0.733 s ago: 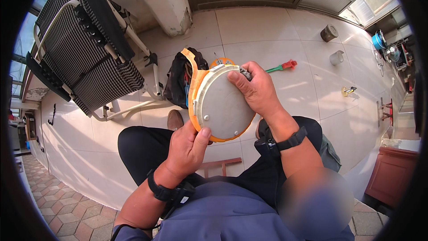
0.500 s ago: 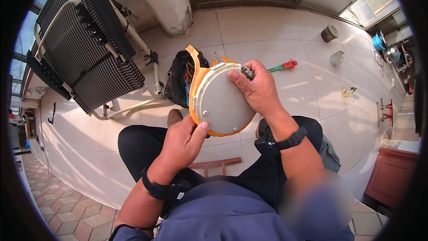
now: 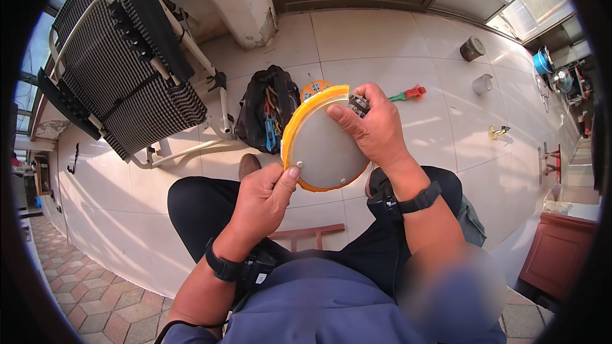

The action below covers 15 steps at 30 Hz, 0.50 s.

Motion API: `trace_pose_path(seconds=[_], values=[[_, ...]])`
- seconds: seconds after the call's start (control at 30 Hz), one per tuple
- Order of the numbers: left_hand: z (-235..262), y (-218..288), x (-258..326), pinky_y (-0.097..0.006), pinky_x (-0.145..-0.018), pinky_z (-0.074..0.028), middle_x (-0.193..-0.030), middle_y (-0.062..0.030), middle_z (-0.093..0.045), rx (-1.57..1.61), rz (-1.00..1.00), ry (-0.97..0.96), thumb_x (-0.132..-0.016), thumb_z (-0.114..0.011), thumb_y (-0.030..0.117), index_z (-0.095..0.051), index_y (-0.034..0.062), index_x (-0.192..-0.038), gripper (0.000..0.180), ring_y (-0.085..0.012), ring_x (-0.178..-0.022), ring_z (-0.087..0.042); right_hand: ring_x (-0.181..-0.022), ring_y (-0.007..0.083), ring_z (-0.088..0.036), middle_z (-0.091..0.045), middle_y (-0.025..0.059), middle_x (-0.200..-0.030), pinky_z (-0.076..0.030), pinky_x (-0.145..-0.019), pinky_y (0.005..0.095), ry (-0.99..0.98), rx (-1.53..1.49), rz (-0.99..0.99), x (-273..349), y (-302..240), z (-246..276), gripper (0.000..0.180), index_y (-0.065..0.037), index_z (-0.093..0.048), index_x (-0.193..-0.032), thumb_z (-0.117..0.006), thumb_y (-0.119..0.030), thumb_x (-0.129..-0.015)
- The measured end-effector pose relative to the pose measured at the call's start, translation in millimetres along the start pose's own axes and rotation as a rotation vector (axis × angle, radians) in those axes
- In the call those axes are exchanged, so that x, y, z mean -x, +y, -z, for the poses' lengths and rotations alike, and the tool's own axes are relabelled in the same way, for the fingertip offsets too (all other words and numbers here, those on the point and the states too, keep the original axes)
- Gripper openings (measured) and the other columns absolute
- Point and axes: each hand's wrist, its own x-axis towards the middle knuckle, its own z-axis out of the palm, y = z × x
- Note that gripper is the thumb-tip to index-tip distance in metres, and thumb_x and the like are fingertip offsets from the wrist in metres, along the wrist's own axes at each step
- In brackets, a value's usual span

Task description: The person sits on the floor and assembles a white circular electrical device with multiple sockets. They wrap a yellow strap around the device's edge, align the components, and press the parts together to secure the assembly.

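Above my knees, a round, grey-faced disc (image 3: 326, 143) is held up between both hands. A yellow-orange band (image 3: 298, 116) curves along its upper-left rim, and more orange shows along the bottom edge. My left hand (image 3: 264, 197) pinches the lower-left rim, thumb beside a small pale stud. Closed over the upper-right edge, my right hand (image 3: 376, 124) has its thumb on the grey face. Under its fingers sits a dark, blocky metal-looking piece (image 3: 359, 105). The disc's underside is hidden.
Beyond the disc stands an open black tool bag (image 3: 258, 111) next to an orange round part (image 3: 314, 89). A green-and-red tool (image 3: 408, 93) lies to the right, with two cups farther off. The folding chair (image 3: 127, 70) fills the left. A reddish-brown bar (image 3: 309, 232) lies between my legs.
The orange band, whose end stuck up off the rim, now lies along the upper-left edge over the pale rim. Both hands keep their grip, and the disc has shifted slightly right.
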Motion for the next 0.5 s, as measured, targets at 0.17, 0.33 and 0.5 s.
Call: trace_pose_path(seconds=[0.17, 0.33, 0.5], values=[[5, 23, 13, -0.03, -0.053, -0.04, -0.06, -0.0013, -0.05, 0.011, -0.109, -0.073, -0.104, -0.062, 0.018, -0.058, 0.0005, -0.074, 0.035, -0.0095, -0.057, -0.044, -0.072, 0.0137, -0.063, -0.064, 0.0075, -0.077, -0.053, -0.066, 0.0305, -0.131, -0.201, -0.063, -1, -2, 5, 0.062, -0.003, -0.061, -0.096, -0.08, -0.06, -0.084], [8, 26, 21, -0.021, -0.046, -0.039, -0.061, 0.0023, -0.056, 0.06, -0.071, -0.11, -0.105, -0.057, 0.021, -0.059, 0.0044, -0.076, 0.034, -0.0026, -0.05, -0.047, -0.08, 0.0059, -0.053, -0.06, 0.0, -0.087, -0.049, -0.071, 0.0237, -0.301, -0.292, -0.183, 1, 3, 4, 0.052, -0.004, -0.059, -0.097, -0.076, -0.053, -0.092], [12, 28, 22, -0.026, -0.049, -0.041, -0.061, 0.0004, -0.056, 0.127, 0.1, -0.062, -0.105, -0.06, 0.019, -0.061, 0.0014, -0.075, 0.035, -0.0049, -0.053, -0.05, -0.085, 0.0073, -0.056, -0.064, 0.0026, -0.093, -0.05, -0.076, 0.0242, -0.272, -0.272, -0.233, 8, 11, -2, 0.053, -0.003, -0.06, -0.108, -0.076, -0.051, -0.093]])
